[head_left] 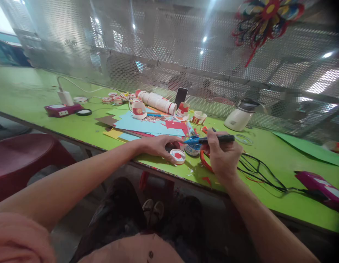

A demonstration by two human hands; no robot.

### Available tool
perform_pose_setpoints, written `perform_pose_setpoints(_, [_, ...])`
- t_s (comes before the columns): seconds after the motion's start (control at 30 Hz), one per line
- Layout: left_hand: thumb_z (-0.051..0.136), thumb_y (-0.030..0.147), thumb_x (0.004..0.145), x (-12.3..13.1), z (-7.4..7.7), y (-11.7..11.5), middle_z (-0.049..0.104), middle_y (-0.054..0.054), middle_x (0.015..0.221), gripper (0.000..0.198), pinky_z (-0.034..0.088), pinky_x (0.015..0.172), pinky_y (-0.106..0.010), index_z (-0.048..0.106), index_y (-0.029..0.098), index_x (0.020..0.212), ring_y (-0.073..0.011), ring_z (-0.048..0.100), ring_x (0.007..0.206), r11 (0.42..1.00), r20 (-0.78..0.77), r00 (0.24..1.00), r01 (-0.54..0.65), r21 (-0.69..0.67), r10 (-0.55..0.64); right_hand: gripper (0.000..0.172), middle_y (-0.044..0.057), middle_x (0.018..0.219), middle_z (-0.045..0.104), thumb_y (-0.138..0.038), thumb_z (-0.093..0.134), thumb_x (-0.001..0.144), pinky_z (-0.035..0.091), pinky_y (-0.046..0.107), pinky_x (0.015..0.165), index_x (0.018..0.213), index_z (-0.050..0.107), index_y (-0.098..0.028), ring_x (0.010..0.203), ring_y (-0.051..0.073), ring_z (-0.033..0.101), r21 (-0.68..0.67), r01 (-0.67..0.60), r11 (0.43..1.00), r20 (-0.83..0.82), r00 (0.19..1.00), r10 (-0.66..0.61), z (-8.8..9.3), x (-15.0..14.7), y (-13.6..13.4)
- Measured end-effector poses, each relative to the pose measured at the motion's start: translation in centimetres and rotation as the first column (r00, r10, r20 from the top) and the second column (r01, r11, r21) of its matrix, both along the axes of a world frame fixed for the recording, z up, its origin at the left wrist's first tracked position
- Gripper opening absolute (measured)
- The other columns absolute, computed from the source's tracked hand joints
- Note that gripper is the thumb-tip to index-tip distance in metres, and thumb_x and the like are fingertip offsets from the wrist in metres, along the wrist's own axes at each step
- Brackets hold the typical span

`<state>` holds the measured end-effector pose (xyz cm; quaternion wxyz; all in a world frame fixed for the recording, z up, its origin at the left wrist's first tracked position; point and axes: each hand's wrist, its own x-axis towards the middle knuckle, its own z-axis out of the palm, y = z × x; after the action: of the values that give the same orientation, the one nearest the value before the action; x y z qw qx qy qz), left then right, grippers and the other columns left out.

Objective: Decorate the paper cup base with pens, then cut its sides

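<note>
My left hand curves around a small white round disc with a red shape at its middle, near the table's front edge. The thumb is at the disc's near rim, and the forefinger reaches past its far side. In my right hand is a black tool with a blue front end, held level and pointing left towards the left fingertips. The thumb presses on top; the other fingers wrap round it. Behind the blue end stands a small round container, partly hidden.
Coloured paper sheets lie beyond my left hand. Further back are a row of stacked paper cups, single cut cups and a phone. A kettle, black cable and purple power strip are to the right.
</note>
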<state>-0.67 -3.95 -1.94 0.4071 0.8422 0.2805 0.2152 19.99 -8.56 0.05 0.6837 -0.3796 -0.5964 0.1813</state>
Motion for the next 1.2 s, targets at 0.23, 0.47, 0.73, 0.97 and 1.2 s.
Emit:
perform_pose_setpoints(0.23, [0.084, 0.033, 0.062, -0.1, -0.5, 0.3, 0.061, -0.011, 0.12, 0.087, 0.045, 0.096, -0.036, 0.044, 0.018, 0.138, -0.0235, 0.058, 0.111, 0.999, 0.004, 0.999, -0.04, 0.02, 0.04, 0.019, -0.004, 0.051, 0.061, -0.035, 0.067, 0.084, 0.041, 0.023, 0.041, 0.088, 0.07, -0.016, 0.041, 0.009, 0.053, 0.06, -0.109, 0.992, -0.017, 0.994, 0.11, 0.2, 0.3, 0.1])
perform_pose_setpoints(0.47, [0.083, 0.029, 0.066, -0.3, -0.4, 0.7, 0.058, -0.018, 0.129, 0.091, 0.041, 0.102, -0.042, 0.035, 0.018, 0.142, -0.0268, 0.055, 0.121, 0.984, 0.114, 0.985, 0.144, -0.103, -0.132, 0.014, -0.001, 0.06, 0.066, -0.028, 0.069, 0.08, 0.047, 0.025, 0.05, 0.089, 0.07, -0.017, 0.053, 0.012, 0.06, 0.053, -0.133, 0.99, -0.106, 0.985, 0.137, 0.2, 1.3, 0.8])
perform_pose_setpoints(0.73, [0.082, 0.032, 0.067, -0.2, 0.0, -0.1, 0.06, -0.017, 0.127, 0.088, 0.043, 0.098, -0.038, 0.036, 0.017, 0.141, -0.025, 0.057, 0.118, 0.99, 0.066, 0.997, 0.059, -0.128, -0.05, 0.016, -0.003, 0.049, 0.06, -0.031, 0.064, 0.08, 0.042, 0.024, 0.042, 0.078, 0.067, -0.016, 0.04, 0.01, 0.051, -0.003, -0.082, 0.997, -0.181, 0.98, 0.08, 0.9, 1.7, 1.3])
perform_pose_setpoints(0.97, [0.083, 0.035, 0.064, -0.2, -0.1, 0.2, 0.062, -0.012, 0.119, 0.084, 0.045, 0.093, -0.035, 0.043, 0.018, 0.136, -0.0233, 0.06, 0.108, 0.998, 0.007, 1.0, 0.008, -0.055, -0.007, 0.032, -0.001, 0.049, 0.056, -0.042, 0.067, 0.078, 0.04, 0.026, 0.044, 0.059, 0.059, -0.018, 0.042, 0.011, 0.049, 0.037, 0.36, 0.932, 0.052, 0.931, -0.362, 1.0, 2.1, 1.8])
perform_pose_setpoints(1.2, [0.083, 0.035, 0.063, -0.2, -0.2, 0.2, 0.061, -0.012, 0.119, 0.092, 0.045, 0.092, -0.034, 0.037, 0.019, 0.14, -0.0231, 0.059, 0.108, 1.0, -0.006, 1.0, -0.009, -0.024, 0.009, 0.034, 0.006, 0.061, 0.07, -0.045, 0.066, 0.078, 0.044, 0.029, 0.055, 0.066, 0.071, -0.013, 0.055, 0.017, 0.06, -0.077, 0.224, 0.971, 0.457, 0.874, -0.165, -0.1, 2.1, 2.7])
